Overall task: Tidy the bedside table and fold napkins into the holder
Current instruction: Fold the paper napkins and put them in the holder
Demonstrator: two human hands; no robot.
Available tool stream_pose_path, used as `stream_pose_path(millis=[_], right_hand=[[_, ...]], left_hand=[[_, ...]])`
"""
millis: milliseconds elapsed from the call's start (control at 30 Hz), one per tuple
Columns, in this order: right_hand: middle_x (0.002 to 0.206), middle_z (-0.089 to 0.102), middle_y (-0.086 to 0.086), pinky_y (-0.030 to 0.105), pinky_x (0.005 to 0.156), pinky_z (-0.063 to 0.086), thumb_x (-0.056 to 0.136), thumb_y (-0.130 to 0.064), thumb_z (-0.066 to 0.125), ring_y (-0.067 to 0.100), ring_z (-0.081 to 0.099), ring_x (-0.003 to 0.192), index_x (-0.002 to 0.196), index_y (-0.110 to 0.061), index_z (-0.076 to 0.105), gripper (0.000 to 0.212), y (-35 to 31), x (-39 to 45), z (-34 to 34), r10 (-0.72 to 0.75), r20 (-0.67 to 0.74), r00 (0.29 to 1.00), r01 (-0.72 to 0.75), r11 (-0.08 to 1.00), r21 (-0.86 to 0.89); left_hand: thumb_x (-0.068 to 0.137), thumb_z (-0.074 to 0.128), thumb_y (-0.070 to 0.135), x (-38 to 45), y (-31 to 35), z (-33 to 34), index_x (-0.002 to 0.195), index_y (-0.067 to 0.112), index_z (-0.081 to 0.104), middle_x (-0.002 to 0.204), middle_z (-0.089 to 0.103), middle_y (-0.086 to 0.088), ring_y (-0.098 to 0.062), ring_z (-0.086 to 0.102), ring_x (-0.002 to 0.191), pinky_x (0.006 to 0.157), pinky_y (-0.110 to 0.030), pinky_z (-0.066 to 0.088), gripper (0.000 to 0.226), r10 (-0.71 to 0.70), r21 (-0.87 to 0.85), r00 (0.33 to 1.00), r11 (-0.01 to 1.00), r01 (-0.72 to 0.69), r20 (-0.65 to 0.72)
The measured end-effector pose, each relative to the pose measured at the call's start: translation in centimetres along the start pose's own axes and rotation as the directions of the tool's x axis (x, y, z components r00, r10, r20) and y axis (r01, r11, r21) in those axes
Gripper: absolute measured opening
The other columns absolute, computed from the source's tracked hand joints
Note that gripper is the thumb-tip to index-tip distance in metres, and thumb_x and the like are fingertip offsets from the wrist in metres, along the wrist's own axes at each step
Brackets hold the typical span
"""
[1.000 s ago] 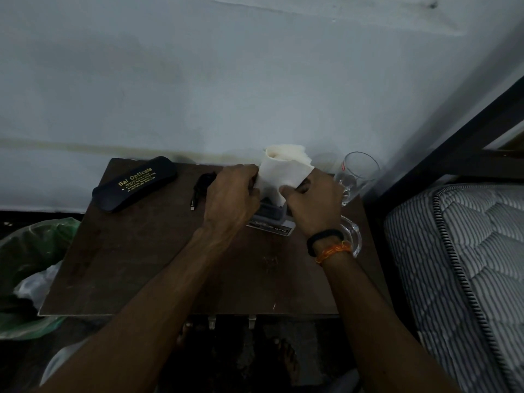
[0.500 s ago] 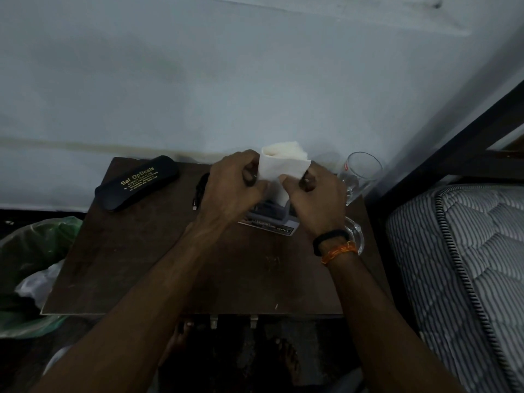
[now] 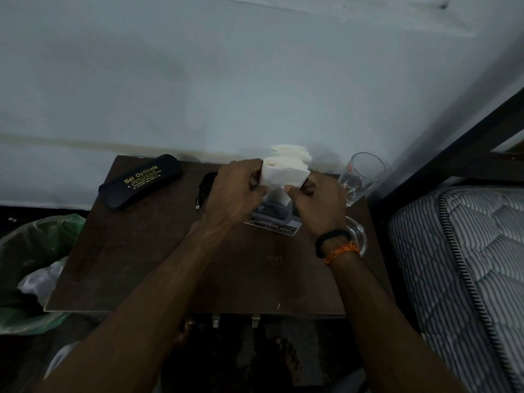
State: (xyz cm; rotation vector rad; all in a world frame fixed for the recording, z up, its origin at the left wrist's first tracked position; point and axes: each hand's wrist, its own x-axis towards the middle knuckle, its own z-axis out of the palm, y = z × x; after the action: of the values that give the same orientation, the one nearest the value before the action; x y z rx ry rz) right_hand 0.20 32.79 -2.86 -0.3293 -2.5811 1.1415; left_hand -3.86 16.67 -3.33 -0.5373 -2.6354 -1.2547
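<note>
- A bin lined with a green bag (image 3: pixel 34 251) sits on the floor against the surface's (image 3: pixel 136 265) left edge.
- A black spectacle case (image 3: pixel 140 181) lies tilted at the back left corner, and a small black cable (image 3: pixel 204 185) lies just right of it.
- Most of the front half of the dark brown surface is bare wood.
- The left hand (image 3: pixel 235 194) pinches the left side of a folded white napkin (image 3: pixel 283 175), fingers curled round it.
- The napkin stands upright over the holder (image 3: pixel 273 215), near the back edge by the wall.
- The right hand (image 3: pixel 317 205) pinches the napkin's right side.
- A clear glass (image 3: pixel 360 177) stands at the back right corner, close to the bed frame.
- The striped mattress (image 3: pixel 467 265) borders the right edge.
</note>
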Motion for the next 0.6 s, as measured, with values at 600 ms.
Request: stream_pose_path(millis=[600], right_hand=[[0.090, 0.075, 0.004, 0.029, 0.077, 0.055, 0.080, -0.020, 0.076, 0.016, 0.067, 0.082, 0.101, -0.013, 0.075, 0.023, 0.35, 0.15, 0.50, -0.039, -0.012, 0.999, 0.038, 0.993, -0.110]], left_hand=[[0.075, 0.079, 0.019, 0.09, 0.20, -0.16, 0.096, 0.008, 0.070, 0.077, 0.071, -0.007, -0.020, 0.066, 0.072, 0.069, -0.040, 0.056, 0.025, -0.047, -0.034, 0.999, 0.998, 0.046, -0.022]])
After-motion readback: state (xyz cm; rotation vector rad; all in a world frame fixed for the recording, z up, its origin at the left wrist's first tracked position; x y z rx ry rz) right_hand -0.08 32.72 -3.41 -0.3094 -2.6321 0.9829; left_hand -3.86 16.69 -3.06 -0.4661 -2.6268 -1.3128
